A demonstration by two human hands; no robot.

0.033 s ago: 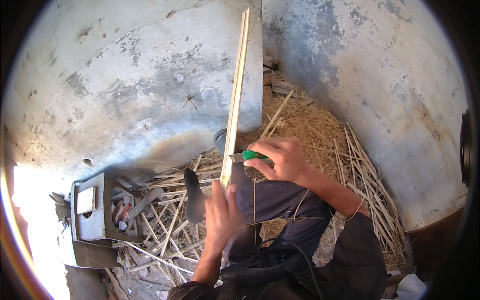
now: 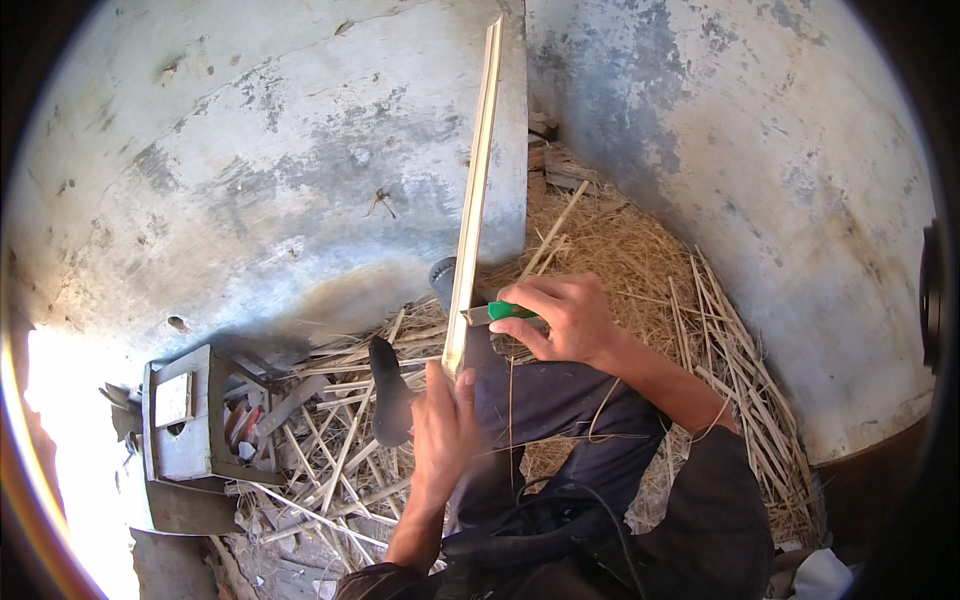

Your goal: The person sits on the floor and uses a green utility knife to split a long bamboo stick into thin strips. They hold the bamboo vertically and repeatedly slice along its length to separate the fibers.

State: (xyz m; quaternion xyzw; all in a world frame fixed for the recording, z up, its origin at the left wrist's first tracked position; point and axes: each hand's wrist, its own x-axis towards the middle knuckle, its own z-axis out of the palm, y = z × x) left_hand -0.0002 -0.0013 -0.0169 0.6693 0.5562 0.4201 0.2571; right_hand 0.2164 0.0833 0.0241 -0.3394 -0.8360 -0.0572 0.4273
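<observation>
1. Taking the centre of the view as the middle of the dial, the left hand (image 2: 443, 425) sits between 6 and 7 o'clock, thumb and fingers closed around the near end of a pale strip (image 2: 475, 180).
2. The strip runs up from there, its far end at 12 o'clock against the backdrop of the stained wall (image 2: 300, 130).
3. The right hand (image 2: 568, 318), at 3 o'clock, grips a green-handled knife (image 2: 513, 310), with its blade pointing to 9 o'clock at the strip's edge; how deep it bites, I cannot tell.
4. Dark trousers (image 2: 560, 400) lie around 5 o'clock, with thin slivers across them.
5. A dark sock (image 2: 387, 385) shows between 7 and 8.
6. Straw (image 2: 630, 240) is heaped at 2, bordered by sticks (image 2: 740, 370) between 3 and 4.
7. More sticks lie crisscrossed toward 7 and 8, near a worn box (image 2: 185, 450) between 8 and 9.
</observation>
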